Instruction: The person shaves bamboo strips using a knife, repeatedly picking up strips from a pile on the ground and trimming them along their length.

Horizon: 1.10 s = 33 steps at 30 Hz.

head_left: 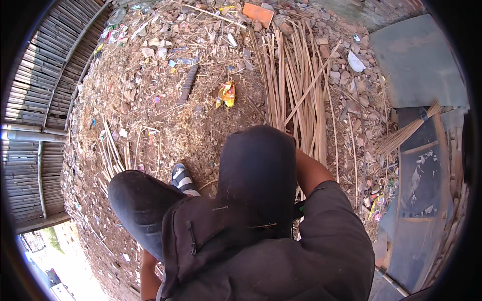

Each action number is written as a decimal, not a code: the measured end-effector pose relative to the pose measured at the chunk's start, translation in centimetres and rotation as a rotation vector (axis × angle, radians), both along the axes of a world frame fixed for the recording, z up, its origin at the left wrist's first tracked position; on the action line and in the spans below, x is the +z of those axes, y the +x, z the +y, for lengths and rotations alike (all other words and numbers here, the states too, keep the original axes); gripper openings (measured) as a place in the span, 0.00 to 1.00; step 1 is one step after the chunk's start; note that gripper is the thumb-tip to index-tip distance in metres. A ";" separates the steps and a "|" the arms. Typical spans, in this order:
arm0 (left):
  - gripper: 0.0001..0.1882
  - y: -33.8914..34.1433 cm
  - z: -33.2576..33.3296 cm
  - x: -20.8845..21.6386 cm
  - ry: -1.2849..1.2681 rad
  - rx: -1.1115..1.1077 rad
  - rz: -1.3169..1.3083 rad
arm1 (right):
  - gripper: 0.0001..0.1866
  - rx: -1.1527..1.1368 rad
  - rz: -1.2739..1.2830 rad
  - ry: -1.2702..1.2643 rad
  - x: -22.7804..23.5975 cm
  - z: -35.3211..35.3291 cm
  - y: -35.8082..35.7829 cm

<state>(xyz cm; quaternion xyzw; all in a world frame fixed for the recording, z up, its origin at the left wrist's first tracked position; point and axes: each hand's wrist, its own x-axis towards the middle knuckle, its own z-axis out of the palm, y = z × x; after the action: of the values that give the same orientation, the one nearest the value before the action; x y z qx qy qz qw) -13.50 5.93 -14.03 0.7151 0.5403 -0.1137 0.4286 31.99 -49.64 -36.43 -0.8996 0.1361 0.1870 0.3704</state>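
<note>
My right forearm (pixel 312 171) reaches forward along the outside of my raised right knee (pixel 258 165), which hides the hand. It is nearest to a long pile of split bamboo strips (pixel 296 85) on the ground. On the other side, my left forearm (pixel 149 276) goes down beside my bent left leg (pixel 143 205). Its hand is tucked behind that leg, so its fingers do not show. A smaller bunch of strips (pixel 111 150) lies just beyond my left knee. One foot in a striped sandal (pixel 184 178) rests on the dirt between my legs.
Litter and rubble cover the ground, with a yellow wrapper (pixel 226 95), a dark wrapped rod (pixel 189 84) and an orange tile (pixel 258 14). A bamboo wall (pixel 37 100) borders the left. At right stand a grey sheet (pixel 419 60), a twig broom (pixel 409 131) and a dark panel (pixel 419 185).
</note>
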 end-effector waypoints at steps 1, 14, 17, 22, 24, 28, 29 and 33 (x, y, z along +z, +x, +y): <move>0.18 -0.2 -0.1 0.1 0.003 0.004 0.005 | 0.22 0.012 0.032 -0.048 1.1 0.2 0.1; 0.17 1.4 -0.1 0.2 -0.015 -0.017 0.026 | 0.23 0.040 0.123 -0.162 4.3 0.0 1.0; 0.17 1.5 -0.1 0.1 -0.015 -0.022 0.023 | 0.23 0.049 0.132 -0.160 4.4 0.0 1.4; 0.17 1.3 0.0 0.2 -0.021 -0.025 0.027 | 0.24 0.064 0.141 -0.166 5.1 -0.2 2.2; 0.17 1.2 -0.1 0.1 -0.025 -0.025 0.030 | 0.24 0.050 0.140 -0.164 5.7 -0.5 2.4; 0.17 0.5 -0.4 0.1 -0.028 -0.018 0.037 | 0.27 0.001 0.146 -0.165 6.1 -0.7 2.3; 0.17 0.6 -0.5 0.0 -0.031 -0.018 0.037 | 0.27 -0.037 0.111 -0.144 6.1 -0.8 2.0; 0.17 0.8 -0.5 -0.1 -0.034 -0.021 0.038 | 0.27 -0.072 0.071 -0.189 5.3 0.0 1.9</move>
<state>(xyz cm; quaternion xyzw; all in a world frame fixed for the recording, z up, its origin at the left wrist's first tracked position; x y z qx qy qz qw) -12.74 5.40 -14.12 0.7110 0.5389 -0.1411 0.4291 33.91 -49.66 -31.09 -0.9178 0.1985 0.1916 0.2854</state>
